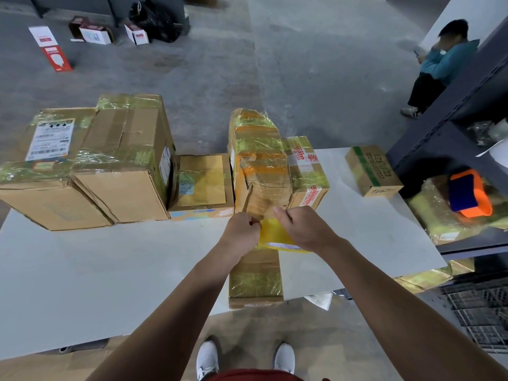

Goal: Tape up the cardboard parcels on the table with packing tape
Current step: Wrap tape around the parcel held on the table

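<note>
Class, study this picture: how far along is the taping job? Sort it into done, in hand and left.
Done: the large boxes and the tall parcel already carry glossy tape bands. In hand: the left hand and right hand hold the yellow tape roll over the long parcel, taped only at its near end. Left: probably that parcel's bare middle, perhaps the small box with one green strip.

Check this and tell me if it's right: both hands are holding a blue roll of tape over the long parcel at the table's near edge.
Wrong on the colour: the roll of tape is yellow, not blue. Otherwise right; the head view shows the left hand and right hand holding it over the long parcel at the table's near edge.
</note>
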Available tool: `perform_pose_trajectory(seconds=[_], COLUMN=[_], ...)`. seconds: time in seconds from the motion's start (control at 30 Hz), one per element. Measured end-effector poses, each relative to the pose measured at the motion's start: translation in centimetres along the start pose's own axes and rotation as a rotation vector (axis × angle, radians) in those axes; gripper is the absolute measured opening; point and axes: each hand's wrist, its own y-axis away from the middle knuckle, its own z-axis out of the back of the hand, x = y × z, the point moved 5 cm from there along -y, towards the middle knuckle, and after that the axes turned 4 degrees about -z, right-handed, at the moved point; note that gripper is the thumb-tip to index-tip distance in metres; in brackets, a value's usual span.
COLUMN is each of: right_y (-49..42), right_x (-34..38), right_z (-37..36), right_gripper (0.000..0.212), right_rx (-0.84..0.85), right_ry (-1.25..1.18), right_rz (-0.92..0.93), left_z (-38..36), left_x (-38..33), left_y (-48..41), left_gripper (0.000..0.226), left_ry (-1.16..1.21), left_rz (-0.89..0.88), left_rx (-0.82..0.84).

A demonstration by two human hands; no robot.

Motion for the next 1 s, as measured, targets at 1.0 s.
perform_pose_trajectory(seconds=[1.0], right_y=[0.2], right_x=[-2.7], right_z=[-0.3], right_gripper=[0.045], right_rx=[0.027], right_ry=[-0.278], right_rz=[-0.187], left_z=[1.3], left_x=[1.6], left_y=[-1.0], left_gripper=[0.020], left_ry=[0.299], left_rz=[0.079], left_rx=[-0.044])
